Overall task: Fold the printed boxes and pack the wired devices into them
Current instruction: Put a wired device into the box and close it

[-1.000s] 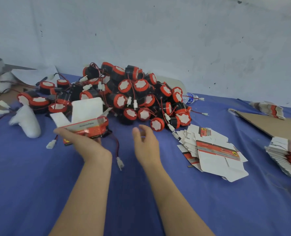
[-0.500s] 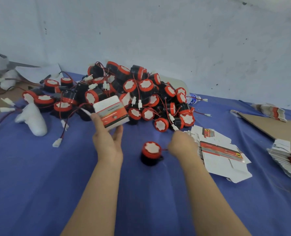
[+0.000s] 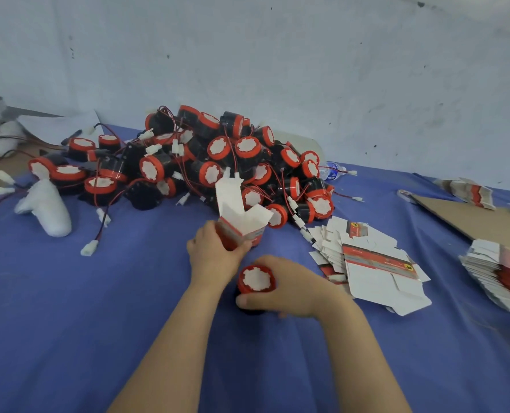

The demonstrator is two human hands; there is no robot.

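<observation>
Fingers [image 3: 240, 248] of the left hand [image 3: 213, 259] are curled round the lower part of a small printed box [image 3: 243, 222]. The box is held upright with its top flaps standing open and the white inside showing. Whether its base touches the blue cloth [image 3: 68, 323] cannot be told. The thumb and fingers [image 3: 247, 301] of the right hand [image 3: 295, 290] are wrapped round one device [image 3: 256, 280], a black drum with a red rim and a white face. It is held just beside the box, on the near side, and is not yet inside it. Its wire cannot be seen.

Behind the box, a large pile of devices [image 3: 218, 162] is heaped against the wall, with red and black wires and white plugs tangled through it. To the right of the hands, a loose stack of flat boxes [image 3: 376, 272] is spread on the cloth. A second stack [image 3: 498, 275] lies at the right edge, beside a sheet of brown cardboard [image 3: 471, 216]. A white padded lump [image 3: 48, 207] lies at the left.

The work is judged to be at an early stage. One box is folded up and one device is ready to go in. No closed, packed box can be seen, and the pile and the flat boxes are left to be dealt with.
</observation>
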